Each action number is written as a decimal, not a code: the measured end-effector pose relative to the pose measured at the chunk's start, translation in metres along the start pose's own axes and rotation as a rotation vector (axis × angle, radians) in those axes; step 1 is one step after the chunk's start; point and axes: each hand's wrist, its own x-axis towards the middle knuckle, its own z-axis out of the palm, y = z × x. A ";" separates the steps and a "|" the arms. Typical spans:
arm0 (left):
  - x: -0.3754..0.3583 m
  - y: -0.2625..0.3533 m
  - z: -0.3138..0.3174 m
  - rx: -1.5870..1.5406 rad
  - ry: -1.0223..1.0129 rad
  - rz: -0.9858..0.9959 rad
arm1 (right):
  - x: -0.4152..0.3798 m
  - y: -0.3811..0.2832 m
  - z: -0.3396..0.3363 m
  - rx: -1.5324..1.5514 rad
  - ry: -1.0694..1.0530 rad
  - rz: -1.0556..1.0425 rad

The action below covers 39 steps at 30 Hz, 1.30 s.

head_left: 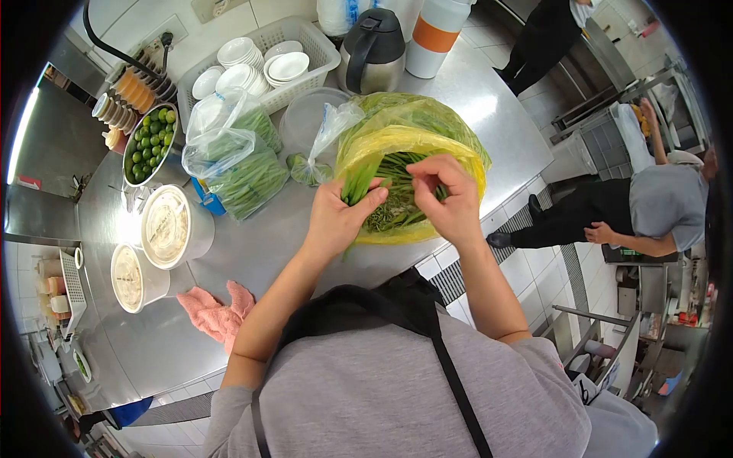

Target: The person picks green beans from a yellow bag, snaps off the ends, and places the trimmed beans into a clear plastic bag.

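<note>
A large yellow plastic bag (466, 156) stands wide open on the metal counter, with long, thin green vegetables (401, 172) heaped inside. Over its left side, my left hand (341, 210) is closed around a bunch of slim green stalks (357, 185), which look like green beans. My right hand (450, 200) hovers at the right of the opening, fingers curled in a pinch; anything between them is too small to make out. Left of the yellow bag lies a clear plastic bag (240, 164) filled with cut green pieces.
On the steel counter (252, 256) are a bowl of limes (153, 145), two lidded white tubs (175, 227), a pink cloth (217, 311), a basket of white dishes (321, 47) and a thermal jug (372, 53). A co-worker (649, 206) stands to the right.
</note>
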 end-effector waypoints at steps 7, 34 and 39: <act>-0.003 0.029 0.003 0.698 -0.090 0.274 | 0.007 -0.014 -0.006 -0.330 -0.150 -0.344; 0.008 0.033 -0.041 -0.533 0.205 -0.136 | -0.007 0.018 0.020 -0.032 -0.523 0.049; 0.010 0.029 -0.035 -0.631 0.222 -0.083 | -0.016 -0.019 0.026 -0.011 -0.440 0.036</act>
